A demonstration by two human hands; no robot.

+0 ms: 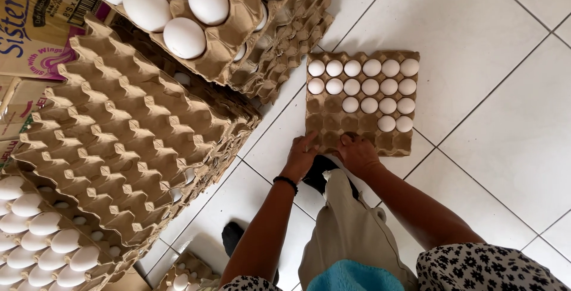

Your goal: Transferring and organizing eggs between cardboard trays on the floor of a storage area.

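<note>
Seen from above, a person bends over a cardboard egg tray (321,121) lying flat on a white tiled floor (476,41). White eggs (369,87) fill its far rows – the near rows are bare. The left hand (300,157) presses on the tray's near edge, fingers loosely together. The right hand (358,153) rests just beside it, fingers curled onto the same edge. To the left – a tall stack (119,130) of trays.
</note>
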